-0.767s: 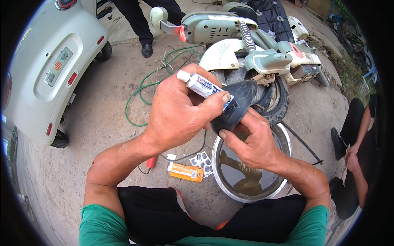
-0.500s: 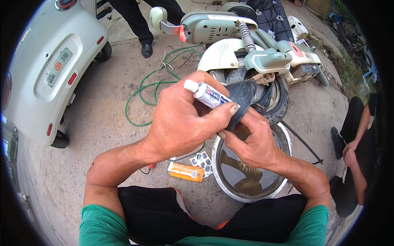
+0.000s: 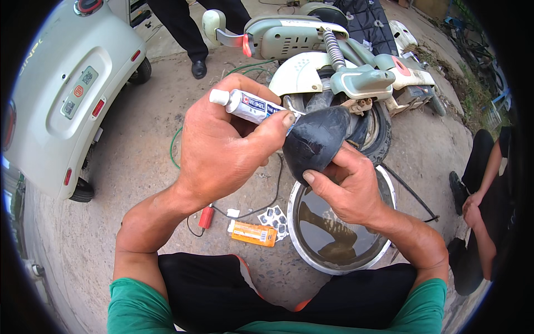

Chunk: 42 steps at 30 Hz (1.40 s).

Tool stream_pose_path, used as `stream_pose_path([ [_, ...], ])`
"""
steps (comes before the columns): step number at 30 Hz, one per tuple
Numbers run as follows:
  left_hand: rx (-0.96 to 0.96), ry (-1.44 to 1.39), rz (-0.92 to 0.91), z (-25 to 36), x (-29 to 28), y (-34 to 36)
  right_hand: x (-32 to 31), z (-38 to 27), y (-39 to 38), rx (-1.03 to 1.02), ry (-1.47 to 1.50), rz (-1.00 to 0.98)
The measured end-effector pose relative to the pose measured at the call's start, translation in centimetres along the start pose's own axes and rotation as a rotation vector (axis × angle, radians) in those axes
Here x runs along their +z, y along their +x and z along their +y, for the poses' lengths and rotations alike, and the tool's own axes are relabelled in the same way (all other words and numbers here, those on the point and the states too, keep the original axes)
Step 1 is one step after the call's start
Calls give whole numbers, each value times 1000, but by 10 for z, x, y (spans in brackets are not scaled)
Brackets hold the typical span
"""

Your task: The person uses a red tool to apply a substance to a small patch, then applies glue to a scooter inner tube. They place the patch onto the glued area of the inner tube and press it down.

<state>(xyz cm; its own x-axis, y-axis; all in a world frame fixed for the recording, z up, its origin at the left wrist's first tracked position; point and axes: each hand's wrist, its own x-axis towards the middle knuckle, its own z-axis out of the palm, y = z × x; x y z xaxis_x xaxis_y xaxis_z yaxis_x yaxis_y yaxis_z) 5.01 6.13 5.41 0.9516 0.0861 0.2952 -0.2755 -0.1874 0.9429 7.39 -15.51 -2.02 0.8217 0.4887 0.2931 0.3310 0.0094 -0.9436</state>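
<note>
My left hand [image 3: 214,147] is closed around a small white-and-blue glue tube [image 3: 253,107], its white capped end pointing left. The tube's other end sits close to a black rubber inner tube [image 3: 317,139]; I cannot tell whether they touch. My right hand [image 3: 350,186] pinches the lower edge of that inner tube, thumb in front and fingers behind. Its rounded face is turned up, with a shiny, wet-looking mark on it. Below my right hand stands a metal basin [image 3: 296,245] of murky water.
On the ground lie an orange box [image 3: 253,232], a sheet of black patches [image 3: 271,216] and a red-handled tool [image 3: 206,217] by a dark cord. A scooter [image 3: 295,36] lies ahead, its wheel near the basin. A white car [image 3: 44,122] stands left. Another person [image 3: 486,206] sits right; someone's legs [image 3: 186,28] stand beyond.
My left hand has moved left with the glue tube, away from the inner tube. The inner tube's rounded face has turned into fuller view. The red-handled tool now shows more fully.
</note>
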Motion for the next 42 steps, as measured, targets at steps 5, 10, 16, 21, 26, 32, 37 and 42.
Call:
stream_pose_path([
  [5,-2,28,-53,4,7,-9,-3,-4,6,76,142,-14],
  [10,-17,-16,-147,-2,18,-10,-2,-4,6,68,168,13],
  [16,51,84,-64,-10,17,-9,-4,-5,4,86,243,40],
  [21,31,41,-33,-11,13,-4,-5,-3,4,85,267,44],
  [26,92,2,-104,-13,19,-8,-3,-5,4,98,270,42],
  [32,51,31,-9,-7,6,3,-4,-3,3,102,293,19],
  [37,41,20,-104,-3,12,-2,-1,-3,3,138,311,11],
  [42,32,85,-109,-9,16,0,2,2,2,74,231,7],
])
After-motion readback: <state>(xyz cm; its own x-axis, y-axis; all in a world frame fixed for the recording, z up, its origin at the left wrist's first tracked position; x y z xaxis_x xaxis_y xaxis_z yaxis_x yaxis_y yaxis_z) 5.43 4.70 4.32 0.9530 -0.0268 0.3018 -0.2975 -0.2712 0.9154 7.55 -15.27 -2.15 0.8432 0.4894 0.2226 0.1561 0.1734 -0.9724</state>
